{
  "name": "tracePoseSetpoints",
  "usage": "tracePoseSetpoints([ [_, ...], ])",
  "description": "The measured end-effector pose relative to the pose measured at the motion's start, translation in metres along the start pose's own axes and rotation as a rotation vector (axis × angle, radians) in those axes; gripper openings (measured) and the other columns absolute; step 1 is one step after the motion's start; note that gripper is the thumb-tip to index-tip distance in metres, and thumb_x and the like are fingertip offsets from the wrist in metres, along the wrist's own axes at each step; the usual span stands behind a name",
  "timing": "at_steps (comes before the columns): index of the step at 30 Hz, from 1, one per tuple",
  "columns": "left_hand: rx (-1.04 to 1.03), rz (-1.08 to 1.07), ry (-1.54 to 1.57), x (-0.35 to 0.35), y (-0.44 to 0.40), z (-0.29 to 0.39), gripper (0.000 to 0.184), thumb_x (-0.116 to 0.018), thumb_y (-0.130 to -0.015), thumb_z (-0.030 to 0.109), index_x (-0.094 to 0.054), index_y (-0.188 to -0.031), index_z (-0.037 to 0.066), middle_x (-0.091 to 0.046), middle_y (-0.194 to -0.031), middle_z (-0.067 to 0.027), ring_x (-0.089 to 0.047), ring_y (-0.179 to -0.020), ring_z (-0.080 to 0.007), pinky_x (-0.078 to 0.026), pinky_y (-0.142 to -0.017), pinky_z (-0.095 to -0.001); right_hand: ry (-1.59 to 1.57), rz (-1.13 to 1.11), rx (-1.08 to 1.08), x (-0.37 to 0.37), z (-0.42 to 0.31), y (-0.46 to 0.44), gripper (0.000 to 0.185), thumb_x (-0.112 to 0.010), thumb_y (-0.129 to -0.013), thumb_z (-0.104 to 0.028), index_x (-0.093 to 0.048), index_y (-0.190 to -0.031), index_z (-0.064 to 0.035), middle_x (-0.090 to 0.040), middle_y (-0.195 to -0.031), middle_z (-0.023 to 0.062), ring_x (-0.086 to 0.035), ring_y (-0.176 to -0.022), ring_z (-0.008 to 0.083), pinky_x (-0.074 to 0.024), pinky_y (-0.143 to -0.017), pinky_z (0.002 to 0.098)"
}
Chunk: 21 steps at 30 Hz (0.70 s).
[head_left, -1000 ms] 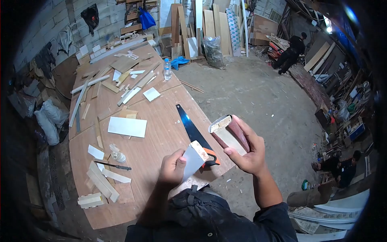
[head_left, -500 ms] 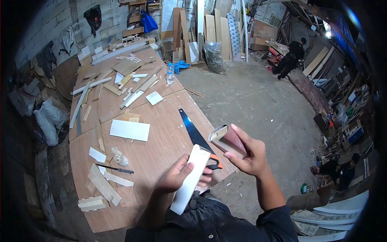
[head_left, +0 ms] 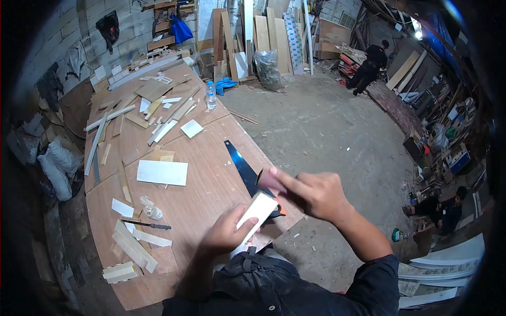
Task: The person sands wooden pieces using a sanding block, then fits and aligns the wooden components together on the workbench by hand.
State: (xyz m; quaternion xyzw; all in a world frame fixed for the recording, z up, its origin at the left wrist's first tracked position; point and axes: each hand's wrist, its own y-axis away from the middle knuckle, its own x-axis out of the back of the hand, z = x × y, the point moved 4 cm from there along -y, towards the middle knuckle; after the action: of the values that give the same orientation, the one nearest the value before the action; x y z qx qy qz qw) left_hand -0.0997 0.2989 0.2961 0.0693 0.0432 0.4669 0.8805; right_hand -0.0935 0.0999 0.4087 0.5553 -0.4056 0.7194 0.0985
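Note:
My left hand (head_left: 225,231) is wrapped round a narrow white board (head_left: 257,211), held tilted up in front of my body with its pale end edge facing up and away. My right hand (head_left: 320,196) grips a sanding block (head_left: 270,180) wrapped in reddish-brown sandpaper, just above the board's upper end. Whether the sandpaper touches the board, I cannot tell. Beneath both hands, a hand saw (head_left: 240,165) with a dark blade lies on the wooden worktable (head_left: 205,184); its orange and black handle is partly hidden behind the board.
A white panel (head_left: 162,173), a knife (head_left: 147,224), a small clear bottle (head_left: 153,210) and wood offcuts lie left on the table. A water bottle (head_left: 211,95) stands by the far edge. Two people, one standing (head_left: 371,66) and one low down (head_left: 445,213), are to the right.
My right hand has turned over and brought the sanding block left to the board's upper end. The board now points more towards the camera. The whole view has shifted slightly.

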Motion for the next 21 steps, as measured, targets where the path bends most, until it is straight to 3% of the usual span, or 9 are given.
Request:
tracePoseSetpoints([
  [2, 0.008, -0.035, -0.032, -0.004, 0.003, -0.004, 0.031, -0.054, -0.099, 0.022, -0.053, -0.118, -0.003, -0.069, -0.088, -0.0124, -0.068, -0.074, -0.0178, -0.053, -0.066, -0.0310, 0.101, 0.111, -0.128, 0.002, 0.008, -0.001, 0.057, -0.076, -0.077, -0.028, -0.063, -0.131, -0.0152, -0.047, -0.058, 0.0020, -0.049, -0.045, 0.0172, -0.0385, -0.043, 0.0317],
  [6, -0.101, 0.093, -0.096, -0.004, 0.003, 0.000, 0.032, -0.054, -0.099, 0.022, -0.053, -0.120, -0.003, -0.069, -0.092, -0.0149, -0.069, -0.075, -0.0196, -0.053, -0.067, -0.0329, -0.010, 0.074, -0.006, 0.013, -0.029, -0.002, 0.060, -0.076, -0.076, -0.029, -0.062, -0.131, -0.0122, -0.048, -0.058, 0.0021, -0.048, -0.044, 0.0171, -0.0378, -0.042, 0.0325],
  [8, -0.179, 0.109, -0.170, -0.004, 0.006, 0.007, 0.035, -0.053, -0.098, 0.018, -0.050, -0.126, -0.003, -0.065, -0.108, -0.0228, -0.066, -0.099, -0.0301, -0.050, -0.086, -0.0402, -0.012, 0.126, 0.041, -0.004, -0.025, 0.003, 0.058, -0.075, -0.076, -0.029, -0.062, -0.131, -0.0125, -0.045, -0.057, 0.0017, -0.046, -0.043, 0.0170, -0.0377, -0.041, 0.0328],
  [11, -0.163, 0.118, -0.119, -0.006, 0.005, 0.000, 0.036, -0.052, -0.098, 0.017, -0.048, -0.128, -0.003, -0.064, -0.110, -0.0243, -0.063, -0.106, -0.0346, -0.047, -0.092, -0.0420, 0.218, 0.095, -0.150, -0.006, -0.006, 0.002, 0.059, -0.074, -0.075, -0.026, -0.062, -0.131, -0.0106, -0.050, -0.059, 0.0021, -0.049, -0.043, 0.0169, -0.0388, -0.042, 0.0320],
  [14, -0.240, 0.173, -0.167, -0.005, 0.006, -0.006, 0.035, -0.051, -0.098, 0.016, -0.047, -0.127, -0.003, -0.064, -0.107, -0.0245, -0.063, -0.101, -0.0363, -0.048, -0.090, -0.0425, 0.083, 0.277, -0.148, -0.004, -0.008, 0.012, 0.055, -0.068, -0.079, -0.029, -0.061, -0.133, -0.0191, -0.053, -0.061, -0.0013, -0.052, -0.044, 0.0133, -0.0413, -0.041, 0.0293],
  [16, -0.235, 0.159, -0.206, -0.002, 0.004, -0.012, 0.034, -0.051, -0.099, 0.016, -0.047, -0.127, -0.002, -0.063, -0.106, -0.0233, -0.064, -0.097, -0.0335, -0.048, -0.086, -0.0415, 0.057, 0.256, 0.027, 0.003, -0.037, 0.009, 0.056, -0.067, -0.079, -0.026, -0.061, -0.134, -0.0206, -0.053, -0.061, -0.0023, -0.052, -0.045, 0.0114, -0.0403, -0.041, 0.0281],
  [18, -0.230, 0.128, -0.257, -0.004, 0.005, -0.007, 0.033, -0.050, -0.099, 0.016, -0.047, -0.126, -0.002, -0.063, -0.105, -0.0221, -0.065, -0.094, -0.0307, -0.049, -0.083, -0.0404, 0.133, 0.075, 0.021, -0.003, -0.040, 0.007, 0.054, -0.065, -0.080, -0.027, -0.061, -0.134, -0.0232, -0.052, -0.062, -0.0025, -0.052, -0.047, 0.0116, -0.0405, -0.041, 0.0280],
  [20, -0.107, 0.106, -0.023, -0.010, 0.009, 0.001, 0.029, -0.048, -0.100, 0.016, -0.048, -0.123, -0.002, -0.063, -0.100, -0.0174, -0.065, -0.086, -0.0227, -0.050, -0.076, -0.0366, 0.071, 0.178, 0.010, -0.013, -0.019, 0.005, 0.051, -0.062, -0.083, -0.028, -0.060, -0.134, -0.0253, -0.052, -0.064, -0.0023, -0.053, -0.047, 0.0126, -0.0411, -0.042, 0.0284],
  [21, -0.129, 0.122, -0.040, -0.009, 0.006, -0.007, 0.028, -0.048, -0.101, 0.016, -0.048, -0.123, -0.001, -0.063, -0.093, -0.0128, -0.064, -0.079, -0.0169, -0.050, -0.071, -0.0333, 0.131, 0.138, -0.067, -0.006, -0.017, 0.003, 0.053, -0.066, -0.082, -0.027, -0.060, -0.134, -0.0211, -0.051, -0.062, -0.0011, -0.052, -0.046, 0.0140, -0.0417, -0.043, 0.0293],
])
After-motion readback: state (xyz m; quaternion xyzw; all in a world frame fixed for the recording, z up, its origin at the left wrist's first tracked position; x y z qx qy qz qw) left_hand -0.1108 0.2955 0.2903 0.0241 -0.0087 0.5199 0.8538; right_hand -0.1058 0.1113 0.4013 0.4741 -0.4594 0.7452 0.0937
